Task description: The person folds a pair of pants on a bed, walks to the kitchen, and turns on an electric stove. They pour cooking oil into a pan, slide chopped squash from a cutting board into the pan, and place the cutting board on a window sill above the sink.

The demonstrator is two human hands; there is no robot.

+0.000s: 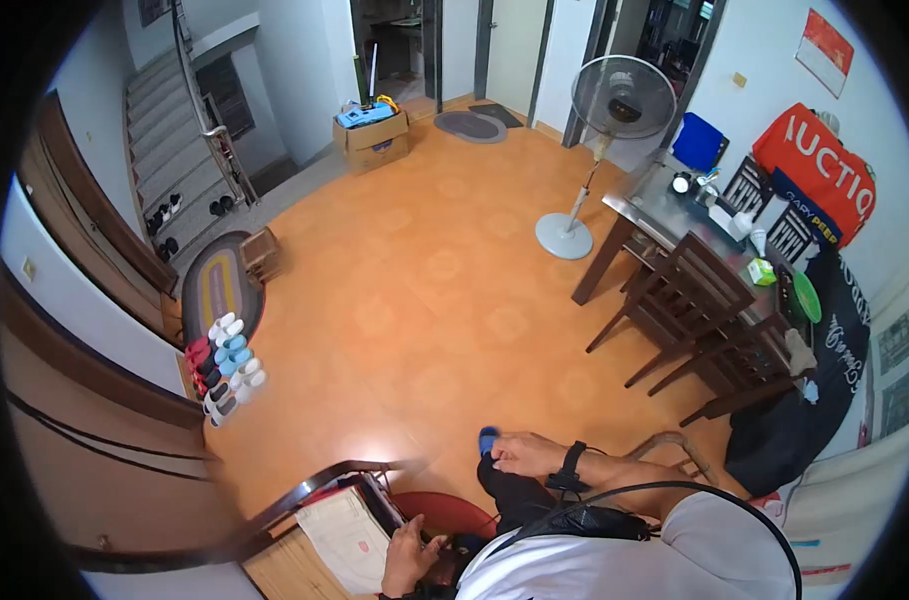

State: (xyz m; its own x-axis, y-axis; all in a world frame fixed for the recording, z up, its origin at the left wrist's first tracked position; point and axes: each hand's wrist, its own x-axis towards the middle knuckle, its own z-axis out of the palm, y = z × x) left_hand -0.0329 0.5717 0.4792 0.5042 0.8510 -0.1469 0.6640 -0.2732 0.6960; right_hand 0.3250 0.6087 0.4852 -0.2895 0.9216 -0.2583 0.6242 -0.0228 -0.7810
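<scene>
My left hand (407, 560) is low in the view, beside a white printed sheet (345, 535) that lies on a light wooden surface (285, 568). Its thumb and fingers are apart, and nothing shows between them. A stack of dark-edged books or folders (383, 502) stands just above it. My right hand (520, 454) rests over my dark-trousered knee with its fingers curled in, and I see nothing in it. A black strap (573, 466) circles that wrist. A blue shoe or slipper (489, 440) shows just past the hand.
A standing fan (625, 100) is across the orange floor (425, 270). To the right are a cluttered table (655, 195) and dark wooden chairs (690, 290). Slippers (230, 350) line the left wall near a mat (220, 285). A cardboard box (375, 140) sits by the stairs (175, 130).
</scene>
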